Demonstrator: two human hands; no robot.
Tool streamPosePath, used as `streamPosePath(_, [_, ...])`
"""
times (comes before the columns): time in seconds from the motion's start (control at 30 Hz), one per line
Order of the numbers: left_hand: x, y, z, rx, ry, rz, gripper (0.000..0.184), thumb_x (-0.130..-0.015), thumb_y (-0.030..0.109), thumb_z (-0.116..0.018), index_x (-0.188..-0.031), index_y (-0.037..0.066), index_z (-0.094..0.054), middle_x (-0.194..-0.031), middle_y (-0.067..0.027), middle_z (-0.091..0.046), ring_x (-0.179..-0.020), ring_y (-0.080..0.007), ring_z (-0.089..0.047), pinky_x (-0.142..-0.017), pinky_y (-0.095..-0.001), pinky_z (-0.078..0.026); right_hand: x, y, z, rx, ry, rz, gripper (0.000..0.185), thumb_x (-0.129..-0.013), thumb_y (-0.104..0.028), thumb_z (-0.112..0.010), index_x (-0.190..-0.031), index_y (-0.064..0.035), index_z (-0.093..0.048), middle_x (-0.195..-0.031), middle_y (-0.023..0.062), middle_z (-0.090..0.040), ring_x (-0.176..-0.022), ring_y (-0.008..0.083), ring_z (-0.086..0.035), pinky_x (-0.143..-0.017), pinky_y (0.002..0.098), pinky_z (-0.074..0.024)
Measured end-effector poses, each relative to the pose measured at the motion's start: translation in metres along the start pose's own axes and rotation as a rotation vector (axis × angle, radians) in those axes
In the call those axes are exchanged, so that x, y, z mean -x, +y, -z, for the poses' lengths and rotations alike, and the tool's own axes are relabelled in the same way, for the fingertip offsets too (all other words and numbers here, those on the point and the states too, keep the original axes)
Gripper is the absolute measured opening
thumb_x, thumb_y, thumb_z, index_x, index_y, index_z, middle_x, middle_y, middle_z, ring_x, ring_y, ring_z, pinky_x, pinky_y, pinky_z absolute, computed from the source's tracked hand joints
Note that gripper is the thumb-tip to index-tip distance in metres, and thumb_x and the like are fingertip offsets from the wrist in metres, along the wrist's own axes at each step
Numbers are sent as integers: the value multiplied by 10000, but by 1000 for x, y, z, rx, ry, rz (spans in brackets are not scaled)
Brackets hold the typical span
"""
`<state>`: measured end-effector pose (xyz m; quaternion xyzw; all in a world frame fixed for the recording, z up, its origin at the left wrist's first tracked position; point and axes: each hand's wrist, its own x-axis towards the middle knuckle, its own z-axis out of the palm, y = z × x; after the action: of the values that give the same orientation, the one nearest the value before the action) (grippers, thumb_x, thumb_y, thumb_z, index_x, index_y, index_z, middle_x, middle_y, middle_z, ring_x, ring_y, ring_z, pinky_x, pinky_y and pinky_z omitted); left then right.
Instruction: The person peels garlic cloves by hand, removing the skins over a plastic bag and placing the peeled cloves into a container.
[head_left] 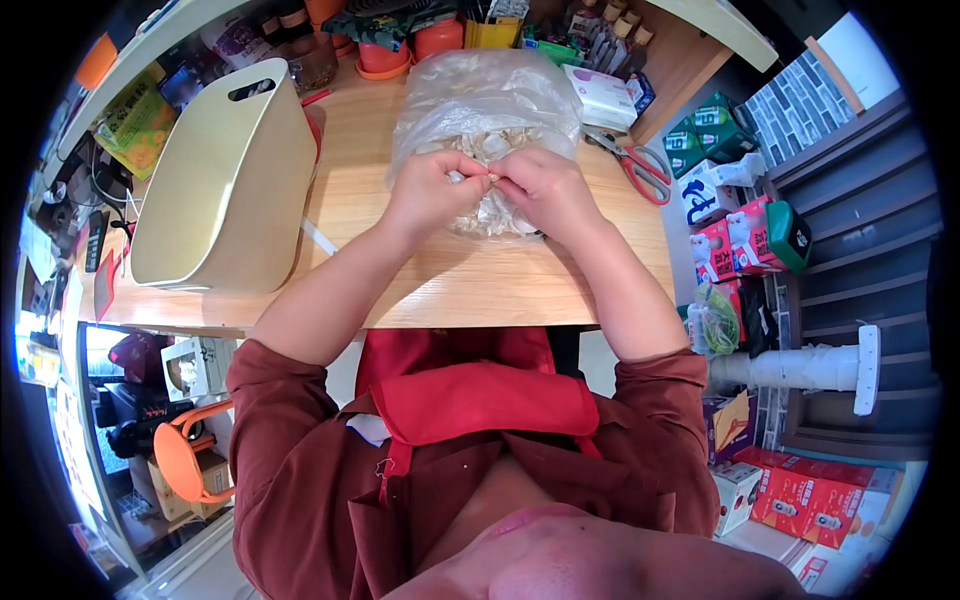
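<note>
A clear plastic bag point(490, 85) lies on the wooden table, with pale, thin pieces point(490, 215) in its open mouth. Over these pieces my left hand point(440, 188) and my right hand point(540, 188) meet, fingertips pinched together. Between them is a small light-brown piece point(493, 178), too small to name, which both hands hold. Beside the bag on the right are scissors point(645, 172) with red and grey handles. A cream-coloured bin point(220, 190), with nothing visible inside, stands on the table to the left.
Behind the bag are orange pots point(383, 60) and a white packet point(600, 97). Several boxes and packages line the right side, including a red box point(810, 500). An orange chair point(180, 462) stands at lower left. The table's front edge point(460, 325) runs below my forearms.
</note>
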<state>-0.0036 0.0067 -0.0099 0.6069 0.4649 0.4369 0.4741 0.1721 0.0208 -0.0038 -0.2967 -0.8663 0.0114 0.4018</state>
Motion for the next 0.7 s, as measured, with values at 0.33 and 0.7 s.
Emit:
streamPosePath(0.33, [-2,-7,1,114,-6,-22,116,-766,97,-658,-813,-9,-655,-718,-17,-607,-645,-56,-531,-579,-205,-438,-2,-5,1,22,21,8,101,-685,-65,-657,-758,-66,-587,-731,81,-572,-693,264,-580,-589,350,-469])
streamPosePath(0.7, [-1,-1,2,148,-53,36,80,-768,28,-625,-832,-19,-630,-790,-53,-636,-739,-89,-559,-707,-218,-441,-1,-2,1,-16,24,21,111,-680,-63,-661,-768,-69,-593,-721,80,-565,-675,263,-577,-579,350,-468])
